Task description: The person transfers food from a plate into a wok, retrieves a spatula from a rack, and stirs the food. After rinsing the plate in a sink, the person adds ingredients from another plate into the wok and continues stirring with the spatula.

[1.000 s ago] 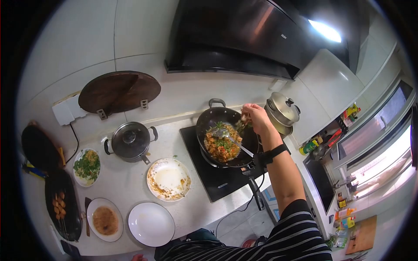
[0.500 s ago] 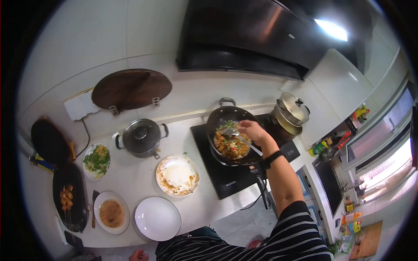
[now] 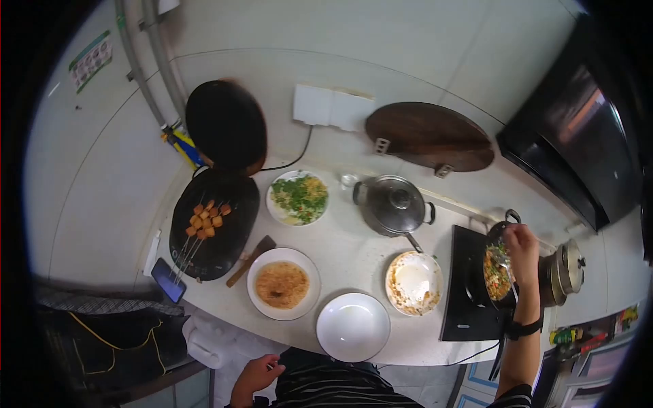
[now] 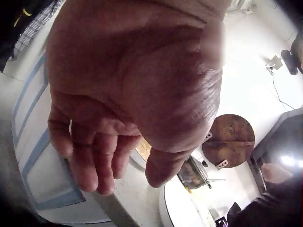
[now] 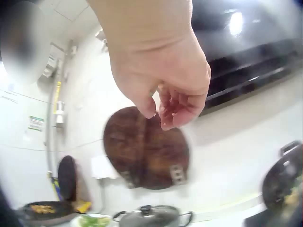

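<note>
At the right of the head view, my right hand [image 3: 524, 258] is over the wok [image 3: 494, 234], which holds diced food [image 3: 497, 277] flecked with green. The right wrist view shows its fingers loosely curled, thumb and fingertips apart, with small bits stuck to the fingers [image 5: 184, 115]. A metal utensil leans in the wok, partly covered by the hand. My left hand [image 3: 257, 376] hangs relaxed in front of the counter edge, holding nothing. Nearest to it are a bowl of brownish food [image 3: 282, 285] and a white plate [image 3: 354, 328].
A lidded pot [image 3: 394, 204] stands mid-counter, with a sauce-smeared plate [image 3: 413, 282] in front. Chopped greens [image 3: 299, 197] fill another plate. At left, an open electric griddle [image 3: 235, 248] holds skewered cubes [image 3: 205, 219], beside a spatula [image 3: 250, 261] and a phone [image 3: 168, 280].
The head view has swung left, bringing the griddle and my left hand further in. My right hand stays over the wok; the greenish bits hanging from its fingers a second ago no longer show.
</note>
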The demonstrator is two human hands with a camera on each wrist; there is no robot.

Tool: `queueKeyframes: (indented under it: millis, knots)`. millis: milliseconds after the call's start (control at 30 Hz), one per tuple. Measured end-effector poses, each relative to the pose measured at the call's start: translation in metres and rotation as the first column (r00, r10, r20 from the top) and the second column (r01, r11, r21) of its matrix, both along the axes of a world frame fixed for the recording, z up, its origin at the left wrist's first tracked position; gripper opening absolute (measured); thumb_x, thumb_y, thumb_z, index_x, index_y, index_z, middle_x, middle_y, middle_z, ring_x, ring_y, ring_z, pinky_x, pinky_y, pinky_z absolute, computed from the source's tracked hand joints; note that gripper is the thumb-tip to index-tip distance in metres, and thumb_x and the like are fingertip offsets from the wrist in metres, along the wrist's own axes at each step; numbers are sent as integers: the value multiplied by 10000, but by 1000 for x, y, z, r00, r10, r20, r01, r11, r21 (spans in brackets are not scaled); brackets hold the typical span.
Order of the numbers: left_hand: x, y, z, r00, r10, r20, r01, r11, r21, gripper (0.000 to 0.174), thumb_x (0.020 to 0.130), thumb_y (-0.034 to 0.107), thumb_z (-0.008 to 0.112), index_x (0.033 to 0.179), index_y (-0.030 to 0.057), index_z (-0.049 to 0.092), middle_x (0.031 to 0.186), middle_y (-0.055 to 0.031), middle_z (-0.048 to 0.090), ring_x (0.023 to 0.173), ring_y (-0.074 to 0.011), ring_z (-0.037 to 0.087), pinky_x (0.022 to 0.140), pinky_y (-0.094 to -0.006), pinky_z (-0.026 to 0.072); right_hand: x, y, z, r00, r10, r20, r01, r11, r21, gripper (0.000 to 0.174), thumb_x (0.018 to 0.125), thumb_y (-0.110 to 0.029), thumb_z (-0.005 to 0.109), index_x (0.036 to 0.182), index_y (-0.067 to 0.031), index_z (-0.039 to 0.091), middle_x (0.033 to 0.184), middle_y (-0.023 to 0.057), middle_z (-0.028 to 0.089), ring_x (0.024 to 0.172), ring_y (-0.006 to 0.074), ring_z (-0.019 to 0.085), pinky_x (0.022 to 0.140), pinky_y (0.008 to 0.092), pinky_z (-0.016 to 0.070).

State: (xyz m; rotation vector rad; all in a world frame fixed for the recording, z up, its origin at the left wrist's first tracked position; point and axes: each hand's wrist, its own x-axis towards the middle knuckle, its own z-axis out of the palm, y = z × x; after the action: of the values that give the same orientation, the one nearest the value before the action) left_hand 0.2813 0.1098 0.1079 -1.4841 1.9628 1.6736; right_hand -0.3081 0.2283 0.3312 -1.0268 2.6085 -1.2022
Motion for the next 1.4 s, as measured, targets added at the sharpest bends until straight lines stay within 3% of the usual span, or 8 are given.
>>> queueKeyframes:
  millis: [33, 200, 400, 567, 900, 1033, 1300, 1400]
  knots:
    - [3, -4, -1, 1000, 3, -4, -3, 1000, 5, 481, 851, 345, 700, 1206, 28, 632, 947, -102, 715, 810, -213, 680, 765, -325, 537, 27, -30, 2, 987, 73, 145, -72, 997, -11, 191, 911, -119, 647, 1058, 2, 639, 848, 71, 664, 777, 100, 603, 706, 274, 499]
    - [16, -30, 5, 996, 80, 46, -82, 996, 36, 501, 843, 365, 694, 1208, 28, 629, 962, -107, 718, 830, -228, 694, 774, -335, 540, 120, -185, -57, 812, 549, 196, -582, 784, 217, 293, 881, -173, 690, 1123, -17, 637, 976, 134, 699, 857, 199, 675, 775, 310, 532]
    - [74, -37, -27, 971, 232, 61, -233, 972, 9, 449, 868, 306, 679, 1212, 22, 627, 971, -135, 704, 849, -246, 667, 792, -350, 529, 190, -353, -155, 686, 709, 161, -650, 499, 574, 528, 902, -293, 605, 1368, -77, 488, 1378, 188, 519, 1231, 348, 530, 1036, 408, 431]
    - [115, -20, -34, 916, 396, 67, -398, 918, 3, 392, 901, 265, 665, 1214, 32, 625, 953, -176, 702, 853, -273, 668, 756, -393, 533, 230, -439, -219, 705, 709, 2, -550, 546, 631, 537, 906, -310, 597, 1389, -120, 457, 1364, 209, 514, 1203, 361, 546, 1021, 421, 444]
    - [110, -33, -38, 914, 400, 62, -404, 911, 85, 414, 901, 271, 669, 1233, 30, 613, 965, -174, 701, 877, -283, 668, 764, -391, 532, 238, -417, -241, 624, 778, -70, -503, 468, 727, 491, 892, -353, 620, 1305, -117, 500, 1254, 148, 531, 1121, 351, 578, 874, 455, 533]
    - [96, -63, -31, 940, 331, 79, -338, 934, 114, 438, 905, 288, 661, 1245, 18, 602, 1029, -194, 692, 931, -299, 661, 809, -395, 524, 245, -420, -257, 591, 769, -245, -474, 577, 665, 475, 930, -366, 569, 1338, -138, 491, 1273, 144, 511, 1076, 360, 584, 870, 464, 531]
    - [96, -75, -35, 955, 259, 143, -275, 955, 110, 443, 911, 292, 656, 1244, 5, 599, 1087, -206, 679, 968, -301, 656, 822, -398, 523, 225, -422, -275, 565, 823, -54, -557, 429, 711, 318, 975, -314, 504, 1223, -115, 507, 1154, 167, 531, 1001, 347, 621, 809, 467, 540]
    - [95, -77, -34, 960, 260, 107, -269, 960, 78, 441, 912, 296, 654, 1244, 11, 600, 1100, -204, 676, 977, -301, 655, 826, -398, 522, 219, -428, -282, 572, 818, -63, -597, 468, 652, 244, 978, -243, 470, 1150, -72, 494, 1053, 193, 574, 897, 368, 654, 771, 478, 540]
